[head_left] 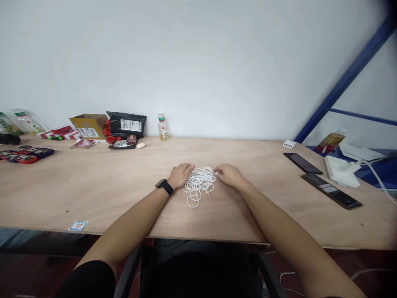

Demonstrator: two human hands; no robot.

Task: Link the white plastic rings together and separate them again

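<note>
A pile of white plastic curtain rings [200, 180] with small eyelets lies loosely overlapped on the wooden table, and a few rings spread toward its near side. My left hand [180, 174], with a black watch on the wrist, rests flat against the pile's left edge, fingers stretched out. At the right edge, my right hand [228, 174] has its fingers curled and pinched together. A small white ring eyelet shows at those fingertips; the rest of that ring merges with the pile.
Along the wall stand a cardboard box [89, 125], a black parcel bag [127, 124] and a drink bottle [163, 126]. To the right lie a phone [302, 163], a dark flat panel [331, 191] and a white charger [341, 171]. A numbered sticker [77, 225] marks the front edge.
</note>
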